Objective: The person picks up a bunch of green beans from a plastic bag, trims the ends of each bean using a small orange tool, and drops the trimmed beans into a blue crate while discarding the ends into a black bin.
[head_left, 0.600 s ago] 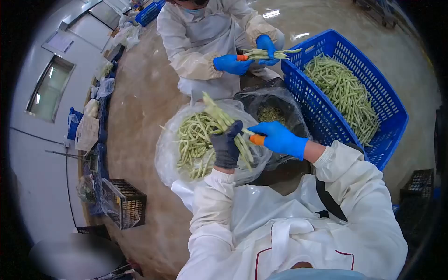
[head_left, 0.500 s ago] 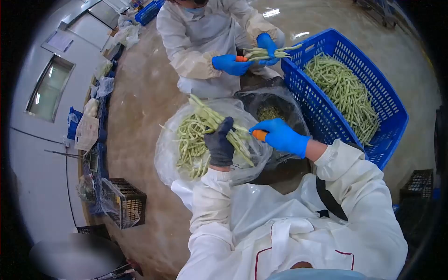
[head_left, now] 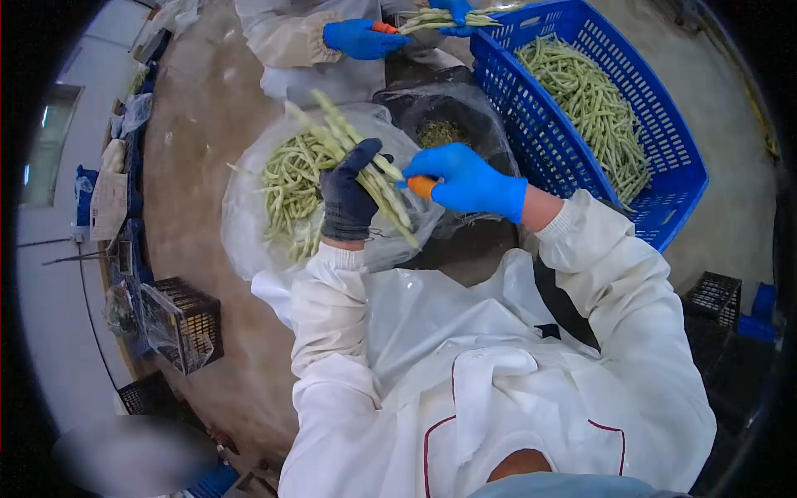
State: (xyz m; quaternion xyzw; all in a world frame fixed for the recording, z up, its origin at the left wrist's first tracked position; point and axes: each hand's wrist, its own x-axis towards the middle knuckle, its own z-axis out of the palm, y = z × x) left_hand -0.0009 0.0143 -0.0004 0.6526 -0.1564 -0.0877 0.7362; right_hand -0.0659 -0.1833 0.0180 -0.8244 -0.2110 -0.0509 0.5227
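Note:
My left hand [head_left: 349,191], in a dark glove, is closed around a bunch of long pale green beans [head_left: 390,202]. The beans slant from upper left to lower right, and their upper ends are blurred. My right hand [head_left: 481,181], gloved in blue, grips a small knife by its orange handle [head_left: 422,187]. The knife points toward the bunch; its blade hardly shows, so contact with the beans cannot be made out. Under my left hand, a loose pile of beans [head_left: 290,178] lies on a clear plastic bag [head_left: 239,217].
Beyond my hands, a dark plastic-lined tub [head_left: 398,98] holds small green scraps [head_left: 440,133]. A blue crate [head_left: 685,178] of beans stands at right. Opposite, a co-worker's blue-gloved hand [head_left: 359,38] holds an orange-handled tool beside more beans. A black crate [head_left: 195,319] sits at left.
The view has tilted downward and shifted, so the surroundings appear higher and farther left. My hands keep their grips on the beans and the knife; the bunch's upper ends have become blurred.

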